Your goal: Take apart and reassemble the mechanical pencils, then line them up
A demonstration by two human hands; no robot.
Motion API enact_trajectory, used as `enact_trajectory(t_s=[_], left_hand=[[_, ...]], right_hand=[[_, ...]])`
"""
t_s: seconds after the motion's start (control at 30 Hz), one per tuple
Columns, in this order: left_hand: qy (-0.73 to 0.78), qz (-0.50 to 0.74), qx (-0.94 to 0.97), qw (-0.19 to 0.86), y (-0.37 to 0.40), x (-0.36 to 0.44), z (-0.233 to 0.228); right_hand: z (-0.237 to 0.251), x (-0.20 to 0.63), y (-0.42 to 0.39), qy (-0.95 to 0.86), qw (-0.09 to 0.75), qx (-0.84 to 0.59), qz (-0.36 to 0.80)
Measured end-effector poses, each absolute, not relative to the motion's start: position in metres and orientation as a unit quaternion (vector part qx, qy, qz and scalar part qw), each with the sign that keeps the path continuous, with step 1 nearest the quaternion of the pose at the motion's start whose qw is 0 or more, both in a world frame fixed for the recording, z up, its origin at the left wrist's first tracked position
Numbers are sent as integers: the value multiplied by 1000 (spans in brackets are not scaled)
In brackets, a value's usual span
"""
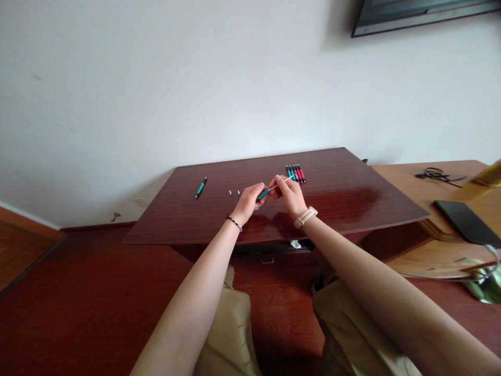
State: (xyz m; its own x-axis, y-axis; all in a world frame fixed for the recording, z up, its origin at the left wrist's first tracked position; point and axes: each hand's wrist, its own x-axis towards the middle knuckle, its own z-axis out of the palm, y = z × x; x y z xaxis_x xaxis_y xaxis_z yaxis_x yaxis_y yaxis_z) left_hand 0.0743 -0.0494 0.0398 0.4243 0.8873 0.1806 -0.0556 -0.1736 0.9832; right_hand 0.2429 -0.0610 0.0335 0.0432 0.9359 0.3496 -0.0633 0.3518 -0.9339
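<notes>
My left hand [250, 201] is closed around a teal pen barrel [262, 195] with a dark end. Between the fingers of my right hand [287, 193] is a thin white pen refill [288, 178], slanting up to the right. The refill's lower end lies at or in the barrel's opening; I cannot tell how far inside. Beyond my right hand lies a row of several teal and pink pens [295, 173] side by side. Left of my hands are two small white pieces [230, 192] on the table, and farther left a single teal pen [201, 188].
The dark wooden table [176, 214] stands against the white wall. To the right, a lighter wooden table [450, 183] carries a black flat device [467, 222], a black cable [436, 175] and a yellow object [488, 175]. A wall-mounted screen [422, 13] hangs above.
</notes>
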Motion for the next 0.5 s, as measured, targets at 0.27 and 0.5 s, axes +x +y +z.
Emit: enact_trajectory(t_s=[0.27, 0.5], left_hand=[[337, 411, 628, 569, -47, 71, 41], [381, 485, 604, 505, -38, 46, 49]], right_hand=[[38, 243, -63, -541, 613, -406, 409], [32, 254, -59, -542, 621, -409, 392]])
